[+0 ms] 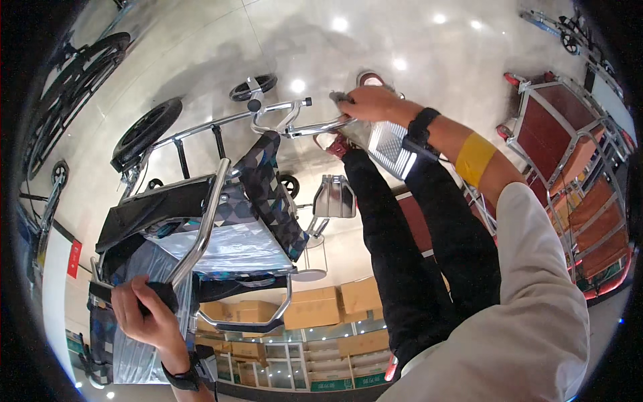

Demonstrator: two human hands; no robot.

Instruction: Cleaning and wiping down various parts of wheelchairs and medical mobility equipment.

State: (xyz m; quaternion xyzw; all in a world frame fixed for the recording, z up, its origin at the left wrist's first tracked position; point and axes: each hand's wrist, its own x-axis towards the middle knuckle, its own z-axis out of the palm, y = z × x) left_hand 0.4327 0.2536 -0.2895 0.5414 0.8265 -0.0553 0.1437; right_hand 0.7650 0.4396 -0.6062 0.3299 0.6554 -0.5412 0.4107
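A wheelchair with a checked fabric seat (231,246) stands on my left, clear plastic film over the seat and backrest. My left hand (145,314) is closed around the black pad (163,296) of its near armrest, whose chrome tube (203,233) bends toward the front. My right hand (374,103) reaches to the front end, fingers curled on a grey, cloth-like piece (339,96) just above the chrome footrest tube (321,128). Whether the fingers also touch the tube is hidden. Below my right wrist lies a patterned metal footplate (394,148); a second footplate (334,198) is farther down.
A large rear wheel (148,133) and a front caster (253,88) are beside the frame. My shoes (334,143) stand close to the footrest. Folding stretchers or carts (552,130) are at the right. Cardboard boxes (311,306) line glass shelving (281,357). Another wheelchair wheel (80,95) is far left.
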